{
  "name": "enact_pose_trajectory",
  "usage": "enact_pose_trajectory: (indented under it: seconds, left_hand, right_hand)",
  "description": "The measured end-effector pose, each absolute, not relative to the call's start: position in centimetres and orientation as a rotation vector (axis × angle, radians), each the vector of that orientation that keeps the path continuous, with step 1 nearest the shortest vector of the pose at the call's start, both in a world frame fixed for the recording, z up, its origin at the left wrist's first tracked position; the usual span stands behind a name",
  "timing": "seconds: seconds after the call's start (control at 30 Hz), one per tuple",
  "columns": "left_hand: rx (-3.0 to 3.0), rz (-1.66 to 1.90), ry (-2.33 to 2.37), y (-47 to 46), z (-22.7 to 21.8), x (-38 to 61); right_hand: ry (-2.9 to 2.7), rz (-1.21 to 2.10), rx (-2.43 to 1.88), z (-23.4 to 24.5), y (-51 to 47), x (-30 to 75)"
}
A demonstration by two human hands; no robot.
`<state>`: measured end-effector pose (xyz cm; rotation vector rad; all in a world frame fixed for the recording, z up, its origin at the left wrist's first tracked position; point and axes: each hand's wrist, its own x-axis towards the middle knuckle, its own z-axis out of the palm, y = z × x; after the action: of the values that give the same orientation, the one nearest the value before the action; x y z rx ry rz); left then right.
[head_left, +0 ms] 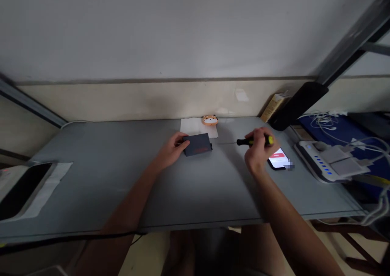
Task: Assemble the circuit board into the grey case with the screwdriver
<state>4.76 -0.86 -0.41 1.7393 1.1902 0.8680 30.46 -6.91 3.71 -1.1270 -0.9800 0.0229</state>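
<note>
My left hand (172,151) grips the left end of a dark grey rectangular box (197,144), thumb on top. A small dark piece sticks out at the box's right end. In my right hand (258,149) is a screwdriver (243,141) with a black and yellow handle. Its thin shaft points left toward the box, and the tip stands a little apart from the box's right end. Just beyond the box lies a white paper (191,126), with an orange animal-faced object (210,120) on it.
A phone with a lit screen (278,161) lies beside my right hand. Farther right sits a power strip (323,162) with chargers and white cables. A black cylinder (297,105) leans near a yellowish box (272,106). At left, a dark-screened device (26,190) rests on paper.
</note>
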Motion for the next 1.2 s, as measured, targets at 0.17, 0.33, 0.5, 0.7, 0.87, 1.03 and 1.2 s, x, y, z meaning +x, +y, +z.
enact_pose_trajectory:
  seconds: [0.17, 0.33, 0.5, 0.7, 0.87, 1.03, 1.2]
  left_hand:
    - [1.916, 0.887, 1.248, -1.3, -0.7, 5.2]
    - [2.09, 0.91, 1.262, -1.1, -1.0, 5.4]
    - [2.165, 0.885, 1.232, -1.2, -1.1, 5.3]
    - [2.321, 0.932, 1.219, -1.4, -1.6, 5.3]
    - [2.399, 0.982, 1.204, -1.2, -1.7, 5.2]
    - [2.405, 0.994, 1.22, -1.0, -1.7, 4.9]
    - [2.408, 1.029, 1.214, -1.6, -0.9, 4.8]
  right_hand:
    - [-1.485, -0.116, -0.985, 3.8, -8.4, 29.1]
    - [-1.634, -0.174, -1.01, 3.9, -8.2, 28.9]
    - [-1.639, -0.061, -1.088, 3.7, -8.0, 28.8]
    - [-1.676, 0.047, -1.1, 3.5, -8.0, 28.3]
    - [-1.698, 0.106, -1.013, 2.9, -8.2, 26.9]
    - [-1.793, 0.1, -0.837, 2.1, -8.6, 25.3]
    - [-1.755, 0.133, -0.838, 2.1, -8.8, 25.1]
